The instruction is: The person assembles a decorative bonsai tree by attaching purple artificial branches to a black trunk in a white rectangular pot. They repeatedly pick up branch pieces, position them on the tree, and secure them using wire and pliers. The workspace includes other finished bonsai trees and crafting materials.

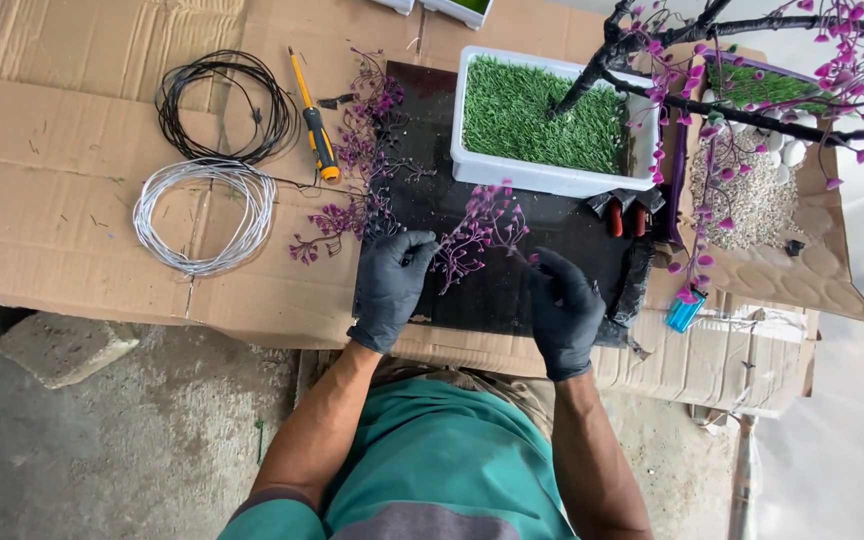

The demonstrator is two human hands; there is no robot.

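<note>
Over the black mat (512, 290): I see both gloved hands working one purple sprig (480, 232).
Left hand (390, 285): fingers curled round the sprig's left end — closed on it.
Right hand (564, 308): pinching the stem's right end, fingertips together.
Done: tree (752, 60) at right already carries many purple beads; its trunk stands in the grass tray (542, 115).
Left: several loose sprigs (352, 170) lie unused beside the mat — wire coils (207, 150) and screwdriver (314, 120) untouched on the cardboard (52, 180).
</note>
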